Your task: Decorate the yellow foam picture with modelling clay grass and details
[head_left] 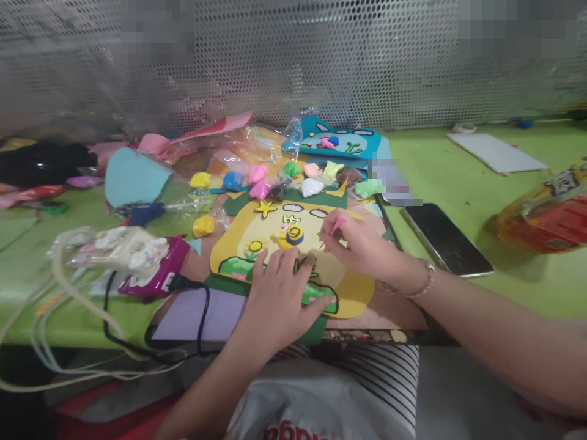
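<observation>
My left hand (282, 296) lies flat with fingers spread on the lower part of a yellow cut-out card (362, 299). Above the card's right side, my right hand (355, 244) pinches a small pink pointed piece (338, 224), whose exact kind I cannot make out. The card bears a blue and yellow snail figure (293, 236), a yellow star (265, 209), a sun (255, 245) with a dark outline, and a green patch (236, 267) along the bottom. My left fingers cover part of that green patch.
Wrapped lumps of coloured clay (260, 174) lie behind the card, near a blue decorated card (343, 143). A phone (447, 238) and a bottle (541, 214) stand right. A purple device (158, 269) with cables is left. Perforated metal (293, 67) closes the back.
</observation>
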`<state>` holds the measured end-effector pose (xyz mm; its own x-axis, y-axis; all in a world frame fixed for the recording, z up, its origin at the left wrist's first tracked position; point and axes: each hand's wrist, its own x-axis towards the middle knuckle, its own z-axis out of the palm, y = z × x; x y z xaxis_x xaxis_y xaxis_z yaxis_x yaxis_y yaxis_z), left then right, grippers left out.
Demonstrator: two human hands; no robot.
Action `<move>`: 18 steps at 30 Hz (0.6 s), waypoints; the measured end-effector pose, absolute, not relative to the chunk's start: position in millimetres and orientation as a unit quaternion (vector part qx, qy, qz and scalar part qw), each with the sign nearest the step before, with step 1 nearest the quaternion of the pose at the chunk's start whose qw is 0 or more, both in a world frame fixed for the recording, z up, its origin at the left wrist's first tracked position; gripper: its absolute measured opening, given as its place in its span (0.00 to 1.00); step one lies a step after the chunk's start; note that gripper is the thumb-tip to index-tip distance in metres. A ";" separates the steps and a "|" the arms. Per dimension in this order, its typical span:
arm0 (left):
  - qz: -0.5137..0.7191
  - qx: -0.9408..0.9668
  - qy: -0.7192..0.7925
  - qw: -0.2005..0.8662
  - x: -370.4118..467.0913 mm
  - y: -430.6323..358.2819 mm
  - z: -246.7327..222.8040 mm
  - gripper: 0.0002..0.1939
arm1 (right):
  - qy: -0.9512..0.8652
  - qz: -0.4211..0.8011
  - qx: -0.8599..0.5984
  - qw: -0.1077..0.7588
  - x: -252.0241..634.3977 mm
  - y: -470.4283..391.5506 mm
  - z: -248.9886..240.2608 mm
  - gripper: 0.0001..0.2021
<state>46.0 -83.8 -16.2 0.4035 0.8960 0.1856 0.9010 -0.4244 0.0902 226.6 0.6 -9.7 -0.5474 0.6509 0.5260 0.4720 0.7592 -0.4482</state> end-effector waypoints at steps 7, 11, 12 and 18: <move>-0.106 -0.833 -0.543 0.007 43.0 -84.7 -13.6 0.30 | -0.877 0.162 -0.301 0.338 227.7 1.2 -7.3 0.05; -0.108 -0.838 -0.535 0.004 43.8 -83.8 -13.0 0.25 | -0.893 0.188 -0.274 0.304 226.9 1.7 -10.5 0.04; -0.111 -0.839 -0.533 0.006 43.4 -83.7 -13.3 0.25 | -0.895 0.193 -0.271 0.297 226.5 1.8 -11.5 0.04; -0.163 -0.842 -0.514 0.019 29.3 -92.1 -16.2 0.28 | -0.881 0.230 -0.300 0.285 224.9 2.1 -14.2 0.04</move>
